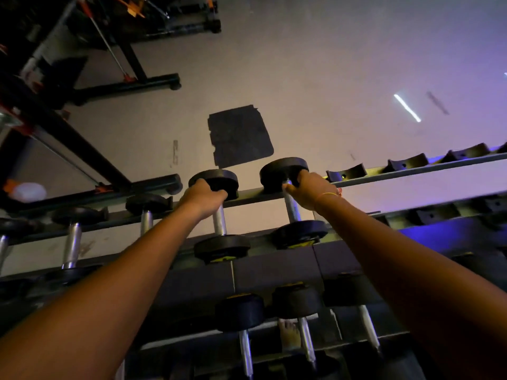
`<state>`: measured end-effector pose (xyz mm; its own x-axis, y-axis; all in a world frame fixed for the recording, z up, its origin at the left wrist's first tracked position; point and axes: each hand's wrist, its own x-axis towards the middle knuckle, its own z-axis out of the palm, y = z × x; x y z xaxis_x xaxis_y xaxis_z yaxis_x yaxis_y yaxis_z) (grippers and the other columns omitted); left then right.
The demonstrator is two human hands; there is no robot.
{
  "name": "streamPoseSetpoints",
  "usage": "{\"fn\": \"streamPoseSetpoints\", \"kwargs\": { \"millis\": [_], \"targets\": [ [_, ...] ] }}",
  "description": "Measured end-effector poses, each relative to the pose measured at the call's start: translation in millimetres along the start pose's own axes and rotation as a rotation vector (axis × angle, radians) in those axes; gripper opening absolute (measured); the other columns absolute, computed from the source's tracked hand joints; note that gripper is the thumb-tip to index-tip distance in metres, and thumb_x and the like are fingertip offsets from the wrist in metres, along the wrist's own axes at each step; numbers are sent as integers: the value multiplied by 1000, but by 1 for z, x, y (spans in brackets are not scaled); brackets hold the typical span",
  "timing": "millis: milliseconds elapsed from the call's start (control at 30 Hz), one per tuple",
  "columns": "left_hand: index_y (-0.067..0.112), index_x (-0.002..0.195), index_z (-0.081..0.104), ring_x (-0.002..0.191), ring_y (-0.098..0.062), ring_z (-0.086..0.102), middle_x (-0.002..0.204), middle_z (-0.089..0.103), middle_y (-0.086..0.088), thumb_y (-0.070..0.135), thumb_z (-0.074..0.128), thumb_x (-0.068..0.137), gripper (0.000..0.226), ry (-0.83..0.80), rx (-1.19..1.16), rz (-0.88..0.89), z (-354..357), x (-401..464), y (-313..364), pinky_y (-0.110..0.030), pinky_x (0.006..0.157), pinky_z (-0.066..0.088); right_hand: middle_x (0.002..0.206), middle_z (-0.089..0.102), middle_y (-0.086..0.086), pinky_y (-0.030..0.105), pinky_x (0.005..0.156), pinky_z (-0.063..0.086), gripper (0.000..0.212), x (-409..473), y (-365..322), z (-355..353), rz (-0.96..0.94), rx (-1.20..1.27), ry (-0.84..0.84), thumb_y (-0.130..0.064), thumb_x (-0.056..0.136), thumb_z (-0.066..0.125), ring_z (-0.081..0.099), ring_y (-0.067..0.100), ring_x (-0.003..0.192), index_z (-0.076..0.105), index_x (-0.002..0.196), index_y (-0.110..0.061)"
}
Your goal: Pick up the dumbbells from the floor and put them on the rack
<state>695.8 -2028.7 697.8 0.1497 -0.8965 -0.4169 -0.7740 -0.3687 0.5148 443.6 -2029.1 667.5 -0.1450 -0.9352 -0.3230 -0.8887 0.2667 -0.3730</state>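
Two black dumbbells with chrome handles lie across the top tier of the rack [384, 178]. My left hand [199, 198] grips the far end of the left dumbbell [220, 223], fingers curled over its far head. On the right dumbbell [293, 209], my right hand [310, 192] grips the handle just below the far head. Both dumbbells rest with their near heads on the front rail. A thin bracelet circles my right wrist.
Several more dumbbells [72, 242] sit left on the top tier and on a lower tier [244, 325]. Empty black saddles [347, 171] run to the right. Beyond lie grey floor, a dark mat [238, 135] and machine frames [82, 149]. A bare foot [289, 334] shows below.
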Motion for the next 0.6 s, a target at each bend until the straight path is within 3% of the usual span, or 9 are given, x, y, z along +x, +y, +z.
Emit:
{"fn": "streamPoseSetpoints", "kwargs": {
  "millis": [100, 200, 367, 500, 600],
  "targets": [
    [16, 113, 54, 89, -25, 62, 104, 64, -8, 50, 55, 87, 43, 42, 89, 189, -21, -44, 28, -35, 71, 51, 114, 58, 8, 47, 86, 52, 53, -58, 0, -34, -21, 21, 126, -58, 91, 51, 59, 29, 99, 50, 124, -17],
    [16, 131, 48, 107, -29, 58, 125, 57, -8, 53, 54, 89, 56, 60, 109, 399, -37, -102, 62, -43, 90, 51, 125, 53, 11, 48, 92, 49, 57, -137, 9, -76, -45, 48, 320, -58, 91, 50, 54, 31, 110, 47, 129, -15],
    [18, 134, 46, 118, -29, 51, 136, 50, -9, 57, 52, 92, 58, 93, 86, 783, -33, -238, 127, -39, 89, 45, 132, 51, 12, 40, 99, 43, 57, -295, 60, -129, 18, 236, 642, -50, 91, 57, 53, 28, 116, 47, 133, -12],
    [18, 135, 46, 122, -31, 47, 138, 47, -11, 62, 49, 91, 63, 30, 113, 1072, -1, -360, 188, -44, 98, 45, 123, 56, 16, 37, 98, 41, 52, -431, 130, -170, 150, 203, 838, -46, 91, 59, 53, 31, 115, 53, 126, -8],
    [16, 133, 48, 124, -33, 46, 137, 50, -13, 64, 50, 89, 65, -33, 117, 1244, 36, -456, 232, -44, 101, 42, 127, 55, 16, 38, 102, 39, 52, -540, 186, -192, 277, 159, 951, -43, 91, 60, 51, 32, 120, 53, 128, -8]
  ]
}}
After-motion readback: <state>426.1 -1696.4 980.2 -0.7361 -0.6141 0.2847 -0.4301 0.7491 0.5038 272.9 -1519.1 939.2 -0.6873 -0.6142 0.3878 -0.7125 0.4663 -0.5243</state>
